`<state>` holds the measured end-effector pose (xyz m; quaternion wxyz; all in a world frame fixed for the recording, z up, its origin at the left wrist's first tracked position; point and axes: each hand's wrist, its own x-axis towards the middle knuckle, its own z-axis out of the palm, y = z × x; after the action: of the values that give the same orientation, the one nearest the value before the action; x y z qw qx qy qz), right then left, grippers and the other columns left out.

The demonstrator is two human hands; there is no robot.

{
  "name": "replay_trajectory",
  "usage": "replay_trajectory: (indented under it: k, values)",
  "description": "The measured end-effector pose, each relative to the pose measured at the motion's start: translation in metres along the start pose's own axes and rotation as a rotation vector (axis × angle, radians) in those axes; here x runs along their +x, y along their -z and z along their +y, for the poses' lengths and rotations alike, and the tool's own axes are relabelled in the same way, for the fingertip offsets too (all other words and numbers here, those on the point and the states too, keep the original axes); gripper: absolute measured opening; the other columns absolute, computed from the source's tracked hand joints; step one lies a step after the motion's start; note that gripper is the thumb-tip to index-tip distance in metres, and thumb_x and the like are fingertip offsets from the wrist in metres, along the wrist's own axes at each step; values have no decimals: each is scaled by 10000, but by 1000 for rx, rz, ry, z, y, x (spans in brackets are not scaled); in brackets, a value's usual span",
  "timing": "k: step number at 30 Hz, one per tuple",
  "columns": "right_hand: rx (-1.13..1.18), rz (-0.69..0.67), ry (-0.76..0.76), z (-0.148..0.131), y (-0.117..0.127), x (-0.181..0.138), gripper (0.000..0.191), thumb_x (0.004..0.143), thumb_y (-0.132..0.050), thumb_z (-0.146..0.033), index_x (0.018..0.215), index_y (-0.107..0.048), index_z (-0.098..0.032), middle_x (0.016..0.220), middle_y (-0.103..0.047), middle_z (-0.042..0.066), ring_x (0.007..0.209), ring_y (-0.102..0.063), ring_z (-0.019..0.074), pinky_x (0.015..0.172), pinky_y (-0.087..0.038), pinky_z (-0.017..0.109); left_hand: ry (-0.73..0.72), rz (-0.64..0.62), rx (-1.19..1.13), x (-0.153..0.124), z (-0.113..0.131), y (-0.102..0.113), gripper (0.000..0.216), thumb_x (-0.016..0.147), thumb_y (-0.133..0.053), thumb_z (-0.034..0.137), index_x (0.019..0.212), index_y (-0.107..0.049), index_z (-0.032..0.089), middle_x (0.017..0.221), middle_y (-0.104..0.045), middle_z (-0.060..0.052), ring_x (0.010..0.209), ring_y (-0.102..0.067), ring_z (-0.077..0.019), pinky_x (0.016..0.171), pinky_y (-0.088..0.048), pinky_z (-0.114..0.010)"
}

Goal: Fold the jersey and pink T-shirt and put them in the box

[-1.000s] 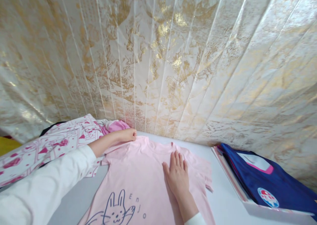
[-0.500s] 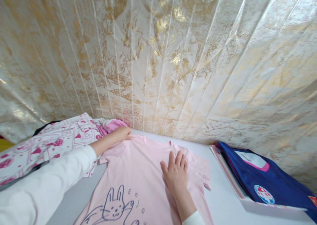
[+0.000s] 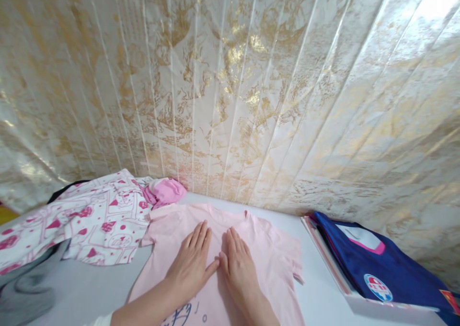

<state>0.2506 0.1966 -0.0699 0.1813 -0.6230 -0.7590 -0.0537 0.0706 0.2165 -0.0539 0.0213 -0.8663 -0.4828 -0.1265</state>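
1. Head view: a pale pink T-shirt (image 3: 258, 249) lies spread flat on the white table (image 3: 323, 287), its collar toward the wall and its short sleeves out to either side
2. The left hand (image 3: 190, 264) rests palm down on the chest of the shirt, fingers straight and close together, gripping nothing
3. The right hand (image 3: 239, 266) lies flat just beside it, also palm down with fingers stretched out and empty; the two thumbs nearly touch at the shirt's middle
4. Below the hands a bit of dark blue print (image 3: 179, 314) shows on the shirt front, mostly hidden by the left forearm
5. To the left, a white garment with pink pattern (image 3: 89, 216) lies crumpled on the table, its edge touching the shirt's left sleeve
6. A brighter pink cloth (image 3: 167, 192) is bunched at the wall, just behind the shirt's left shoulder
7. A grey fabric (image 3: 25, 287) lies at the lower left, partly under the patterned garment
8. To the right, well apart from the shirt, a navy blue jersey (image 3: 388, 268) with a round badge and a pink-edged collar sits folded on a flat white box (image 3: 334, 273)
9. Behind everything hangs a crinkled cream and gold wall covering (image 3: 251, 86), meeting the table's far edge
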Motion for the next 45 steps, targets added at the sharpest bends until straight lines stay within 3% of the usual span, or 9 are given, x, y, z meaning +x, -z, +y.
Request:
replay_trajectory:
  k: [5, 7, 14, 21, 28, 32, 36, 39, 45]
  values:
    - [-221, -173, -384, 68, 29, 5, 637, 956, -377, -409, 1438, -361, 8, 1525, -293, 200, 1428, -249, 326, 1142, -244, 475, 73, -44, 0, 3, -6, 11, 810, 873, -462, 606, 1437, -391, 30, 1527, -244, -231, 1431, -185, -372, 1137, -206, -535]
    - [-246, -206, -416, 84, 41, 11, 605, 953, -387, -390, 1425, -398, -12, 1523, -302, 188, 1426, -251, 328, 1140, -238, 471, 99, -98, -20, 4, -4, 16, 808, 863, -478, 607, 1444, -391, 52, 1534, -229, -225, 1433, -169, -378, 1136, -201, -536]
    - [-111, -184, -229, 39, 20, 36, 531, 957, -349, -314, 1449, -390, -118, 1544, -284, 109, 1426, -281, 211, 1141, -253, 377, 53, -51, 16, 33, -9, 12, 705, 891, -479, 510, 1413, -433, 38, 1508, -317, -213, 1412, -282, -319, 1129, -260, -440]
    - [-132, -113, -334, 62, 12, 56, 611, 963, -340, -378, 1444, -353, -2, 1511, -316, 218, 1414, -292, 313, 1137, -249, 466, 128, 59, 60, 47, -39, -1, 627, 926, -451, 461, 1386, -452, 35, 1479, -379, -219, 1393, -324, -324, 1119, -269, -469]
    - [-109, -62, -96, 23, 10, -4, 594, 974, -328, -459, 1451, -382, -109, 1540, -292, 128, 1431, -264, 242, 1140, -271, 429, 103, 122, 44, 44, -39, -1, 562, 938, -447, 424, 1369, -471, 65, 1472, -403, -209, 1382, -345, -309, 1116, -268, -451]
    - [-252, -65, -344, 65, 24, -37, 645, 961, -335, -465, 1417, -413, -17, 1505, -335, 201, 1411, -302, 304, 1129, -265, 472, 97, 110, 29, 47, -41, 0, 553, 942, -442, 412, 1372, -461, 64, 1472, -403, -209, 1383, -340, -316, 1113, -265, -468]
    - [-333, -166, -405, 98, 47, -42, 625, 956, -355, -414, 1438, -373, -17, 1524, -304, 168, 1424, -271, 289, 1143, -238, 445, 76, 70, -3, 54, -39, 11, 525, 951, -422, 370, 1383, -446, 73, 1479, -396, -200, 1381, -349, -297, 1102, -282, -464]
    - [-331, -147, -337, 77, 55, -40, 638, 956, -359, -438, 1442, -367, -23, 1531, -282, 167, 1435, -243, 285, 1154, -202, 470, 20, 34, -33, 40, -23, 23, 540, 951, -403, 315, 1428, -385, 63, 1521, -326, -179, 1412, -296, -253, 1129, -252, -423]
    - [-185, -122, -44, 5, 39, -55, 592, 987, -262, -454, 1451, -381, -106, 1537, -294, 107, 1425, -282, 240, 1140, -269, 436, -148, -92, -135, -45, 23, 33, 575, 949, -425, 396, 1467, -354, 155, 1551, -277, -90, 1429, -257, -194, 1144, -247, -364]
